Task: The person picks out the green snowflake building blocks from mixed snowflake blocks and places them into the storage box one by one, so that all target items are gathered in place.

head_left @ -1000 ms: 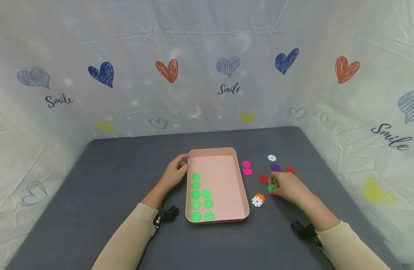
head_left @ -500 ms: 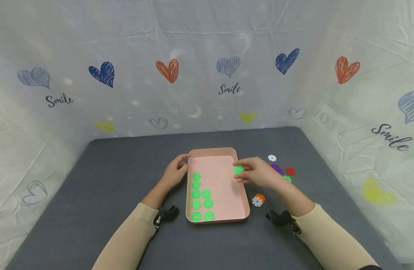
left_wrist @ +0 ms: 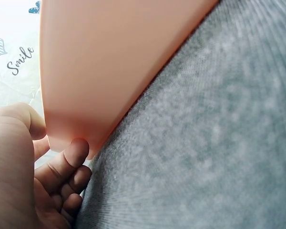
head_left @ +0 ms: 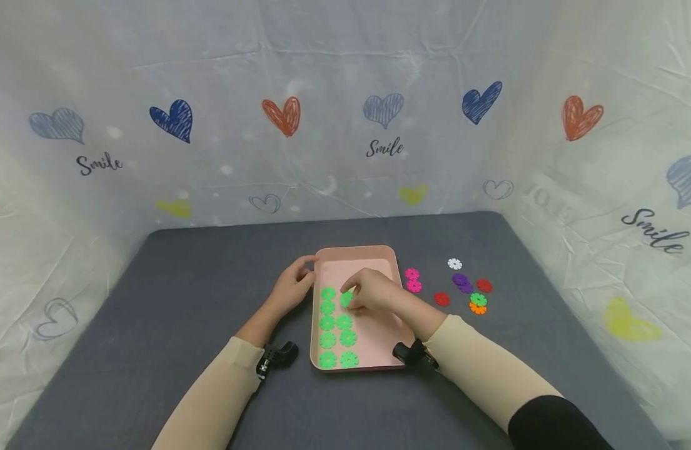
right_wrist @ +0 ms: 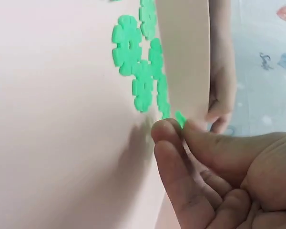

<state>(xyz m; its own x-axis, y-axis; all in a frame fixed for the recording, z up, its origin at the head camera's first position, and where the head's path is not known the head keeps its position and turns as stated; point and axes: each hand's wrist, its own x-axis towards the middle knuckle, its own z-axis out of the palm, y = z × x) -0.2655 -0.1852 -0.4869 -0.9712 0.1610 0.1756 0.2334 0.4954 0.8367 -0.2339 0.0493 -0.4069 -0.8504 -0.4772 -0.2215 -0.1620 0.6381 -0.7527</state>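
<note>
A shallow pink tray (head_left: 379,357) lies on the dark table. Green notched plastic discs (head_left: 327,340) lie flat along its left side in two columns. My right hand (head_left: 376,292) is over the tray and pinches another green notched disc (head_left: 346,300) close above the upper end of the second column. In the right wrist view the thumb and fingertips (right_wrist: 167,129) come together and mostly hide this disc. My left hand (head_left: 290,286) holds the tray near its far left corner. The left wrist view shows one digit at the rim and another against the outer wall (left_wrist: 100,71).
Right of the tray lie two pink discs (head_left: 413,280), a red disc (head_left: 441,299), a white disc (head_left: 454,264), purple discs (head_left: 463,283), another red disc (head_left: 484,285), and a green disc (head_left: 478,299) overlapping an orange one (head_left: 478,309). A printed curtain (head_left: 221,181) stands behind the table.
My right hand has carried a green notched disc leftward from the loose discs, over the tray's right rim, to the second column. The left hand has stayed on the tray.
</note>
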